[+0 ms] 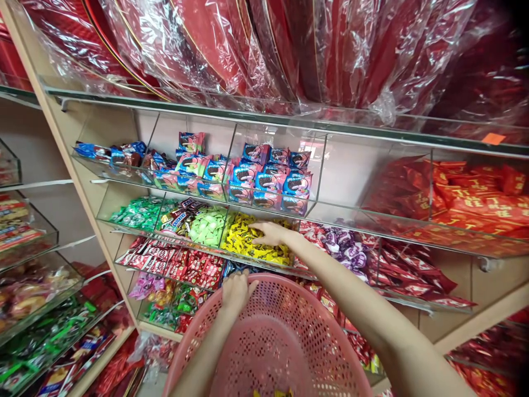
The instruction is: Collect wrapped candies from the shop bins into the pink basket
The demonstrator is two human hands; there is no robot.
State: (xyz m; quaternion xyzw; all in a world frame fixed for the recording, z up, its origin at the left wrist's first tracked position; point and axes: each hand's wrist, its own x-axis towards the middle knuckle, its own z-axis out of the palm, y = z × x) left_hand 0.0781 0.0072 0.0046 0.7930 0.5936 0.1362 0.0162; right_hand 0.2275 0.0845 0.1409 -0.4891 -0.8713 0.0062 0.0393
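My left hand (236,293) is closed on the far rim of a pink perforated plastic basket (330,325), fingers over the edge. A few yellow wrapped pieces (283,393) show at the bottom of the basket, cut off by the frame. My right hand (270,234) reaches into a clear shelf bin of yellow wrapped candies (239,234). Its fingers are stretched out and apart at the top of the pile, with nothing seen in them. Left of that bin lie light green wrapped candies (206,227) and Snickers bars (180,219).
Blue-and-pink cookie packs (268,179) stand on the shelf above. Purple wrapped candies (345,245) and red packets (483,193) lie to the right. A glass shelf edge (256,118) runs overhead, under plastic-wrapped red goods (289,49). Red packets (202,267) fill a lower bin.
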